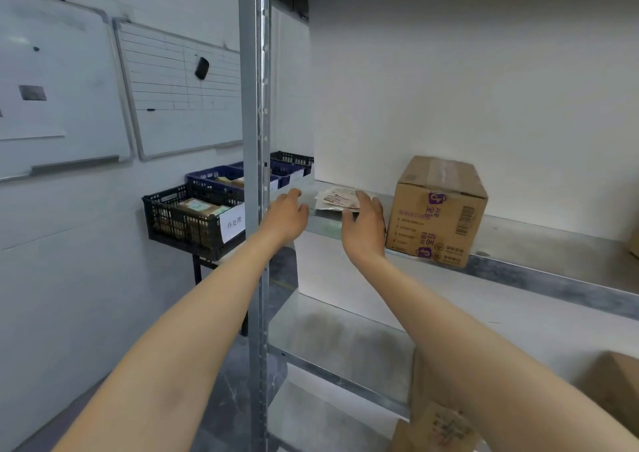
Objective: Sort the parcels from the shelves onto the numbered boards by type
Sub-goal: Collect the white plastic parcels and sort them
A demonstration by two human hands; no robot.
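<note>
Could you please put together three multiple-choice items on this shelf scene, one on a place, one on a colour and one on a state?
1. Where does the flat packet lie relative to the cardboard box?
A. On top of it
B. Behind it
C. Beside it on the same shelf, to its left

2. What colour is the print on the cardboard box?
A. Purple
B. Green
C. Orange

3. What is the left hand doing?
A. Gripping the cardboard box
B. Open and holding nothing
C. Lifting a crate

Answers:
1 C: the packet lies flat on the metal shelf left of the box, with the right hand reaching over it.
2 A: the logos and text on the box's front are purple.
3 B: its fingers are stretched out near the shelf's edge with nothing in them.
</note>
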